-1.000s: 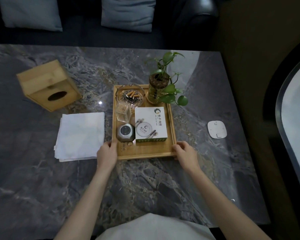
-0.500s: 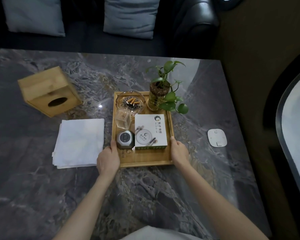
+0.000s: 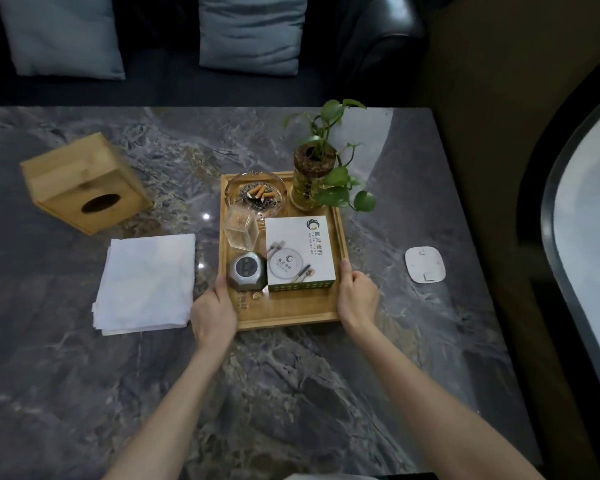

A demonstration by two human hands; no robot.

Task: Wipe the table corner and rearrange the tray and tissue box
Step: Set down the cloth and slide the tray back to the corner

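Where the dark grey veined marble table [image 3: 291, 393] fills the lower view, a dark sofa with two grey-blue cushions [image 3: 253, 29] runs along its far edge, and a brown floor borders its right side. A wooden tray [image 3: 291, 311] lies right of centre on the table. It carries a glass ashtray [image 3: 257, 195] with cigarette butts, a potted plant [image 3: 314, 174] in its far right corner, a clear glass container [image 3: 241, 226], a small grey device [image 3: 247, 276] and a white printed box [image 3: 300, 252]. The left hand [image 3: 213, 311] grips the tray's left rim near its front corner, thumb over the edge beside the grey device. The right hand [image 3: 357, 297] is closed around the right rim, opposite. Both hands thus hold the tray between them, at its near end. A folded white cloth [image 3: 146, 282] lies on the marble just left of the tray. The wooden tissue box [image 3: 84, 181], tipped with its oval opening facing the viewer, lies further left and well apart from both hands. A flat white pad [image 3: 425, 264] lies to the tray's right.
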